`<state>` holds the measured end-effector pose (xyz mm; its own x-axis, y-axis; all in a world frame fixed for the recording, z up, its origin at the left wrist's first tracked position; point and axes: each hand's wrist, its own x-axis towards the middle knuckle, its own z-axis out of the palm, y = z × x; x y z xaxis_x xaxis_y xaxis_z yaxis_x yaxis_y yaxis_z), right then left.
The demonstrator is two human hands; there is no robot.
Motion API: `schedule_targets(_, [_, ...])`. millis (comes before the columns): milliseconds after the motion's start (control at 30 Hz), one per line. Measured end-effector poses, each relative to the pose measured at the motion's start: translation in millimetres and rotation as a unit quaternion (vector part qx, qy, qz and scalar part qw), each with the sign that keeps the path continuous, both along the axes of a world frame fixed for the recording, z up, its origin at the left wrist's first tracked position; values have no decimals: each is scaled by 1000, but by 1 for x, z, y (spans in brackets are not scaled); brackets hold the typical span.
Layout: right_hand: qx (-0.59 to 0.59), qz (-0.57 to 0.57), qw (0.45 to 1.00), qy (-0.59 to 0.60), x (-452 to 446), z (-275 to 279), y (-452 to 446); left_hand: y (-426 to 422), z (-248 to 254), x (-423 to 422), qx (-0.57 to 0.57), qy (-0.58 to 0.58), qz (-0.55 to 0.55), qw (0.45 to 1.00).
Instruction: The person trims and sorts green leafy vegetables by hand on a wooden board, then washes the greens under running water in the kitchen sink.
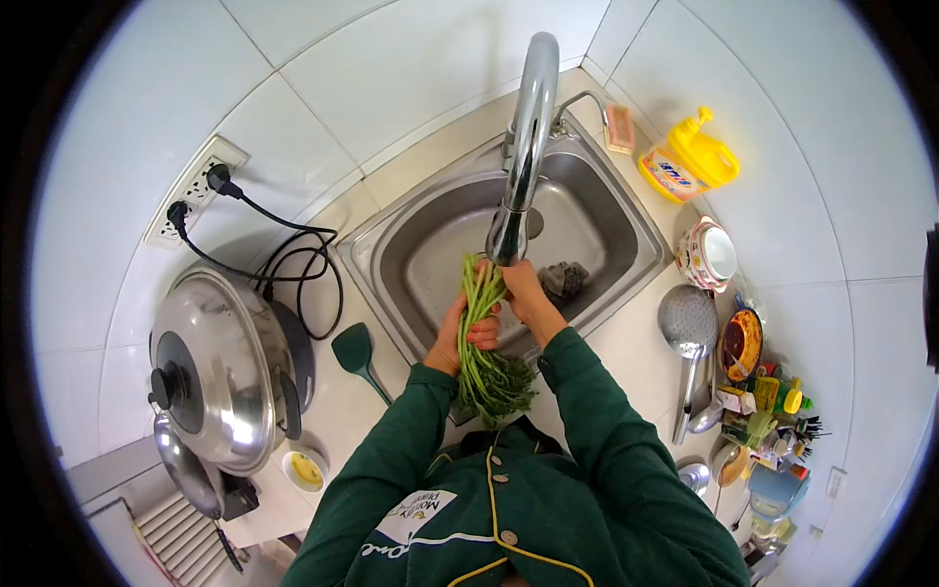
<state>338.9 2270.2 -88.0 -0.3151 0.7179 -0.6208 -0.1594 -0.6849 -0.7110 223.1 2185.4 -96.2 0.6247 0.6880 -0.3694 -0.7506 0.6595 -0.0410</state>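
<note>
I am holding a bunch of long-stemmed leafy greens (472, 370) over the near part of the rectangular stainless-steel sink (435, 230). Its pale stem ends are pointing towards the curved chrome faucet (533, 127), and its dark feathery leaves are hanging over the sink's near rim, close to my green jacket (548, 489).

My left hand (464, 336) is wrapping around the stems from the left, its fingers curling together across them, orange-red nails showing. My right hand (523, 287) is reaching to the upper stems, just below the faucet's head; its fingertips are partly hidden, so I cannot tell how tightly they are closing.

A crumpled dark grey cloth-like thing (563, 282) is lying in the sink just right of my right hand. On the counter, a dark green spatula (354, 349) is resting left of the sink, and a perforated metal skimmer (687, 318) is lying to its right.
</note>
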Motion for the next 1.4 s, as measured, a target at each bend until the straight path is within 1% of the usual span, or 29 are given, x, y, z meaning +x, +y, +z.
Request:
schedule_targets(33, [-45,-45,997,44,2,-7,0,1,-2,-2,1,-11,20,1000])
schedule_targets(67, [-44,-47,997,44,3,-4,1,2,-2,-4,17,-32,19,999])
schedule_targets(133, [19,-8,997,80,4,2,2,2,-4,-7,9,-7,8,1000])
schedule_targets(167, [20,-9,997,80,5,-2,2,3,-2,-8,1,18,-3,1000])
schedule_targets(233, [86,23,996,-10,8,-15,3,7,23,-3,2,58,3,998])
schedule_targets(267, [86,22,996,-10,8,-10,2,10,31,0,4,99,13,995])
schedule_targets(300, [-1,-42,998,53,9,-4,1,13,31,5,4,99,13,995])
schedule_targets(333, [-87,-106,984,115,8,3,0,17,30,10,-14,200,47,978])
schedule_targets(367, [-85,-105,984,116,9,-4,-2,22,28,13,-30,299,82,950])
schedule_targets(400, [-102,-42,990,87,8,-8,-6,26,23,7,-15,287,95,953])
schedule_targets(467, [-26,17,992,124,5,-7,-23,33,16,11,-9,315,118,942])
schedule_targets(500, [-25,16,992,122,3,-2,-23,37,15,13,-6,344,141,928])
schedule_targets(567, [61,50,997,-26,-1,6,-24,41,1,16,27,361,121,925])
schedule_targets(633, [26,55,998,-31,5,15,-22,47,-9,20,66,586,88,803])
schedule_targets(700, [110,128,985,28,11,12,-22,53,-10,15,85,591,49,801])
schedule_targets(833, [106,187,973,78,24,25,-16,64,-8,-4,157,606,-100,773])
schedule_targets(867, [76,203,973,83,27,21,-16,65,3,-4,155,606,-101,773])
schedule_targets(900, [47,219,971,87,28,20,-17,65,22,-2,93,447,-38,889])
schedule_targets(933, [47,219,971,86,29,20,-17,67,33,1,28,267,28,963])
schedule_targets(967, [-18,179,977,112,30,23,-17,64,33,3,29,267,29,963])
schedule_targets(1000, [-83,138,977,139,29,25,-17,59,33,5,95,305,26,947])
schedule_targets(1033, [-83,138,977,140,29,23,-16,57,34,5,162,343,23,925])
schedule_targets(1067, [-90,136,976,141,28,20,-16,56,30,5,161,344,22,925])
schedule_targets(1133, [-98,134,976,140,28,16,-17,56,22,8,195,458,24,867])
schedule_targets(1167, [-112,130,975,143,25,20,-20,57,24,9,195,457,27,868])
schedule_targets(1233, [-125,127,973,144,25,27,-22,63,27,12,44,470,48,880])
schedule_targets(1267, [-132,113,970,171,25,27,-23,64,26,9,43,469,50,881])
schedule_targets(1333, [-135,102,966,197,27,27,-21,69,25,2,32,335,71,939])
schedule_targets(1400, [-175,92,938,286,34,25,-20,66,15,4,60,302,66,949])
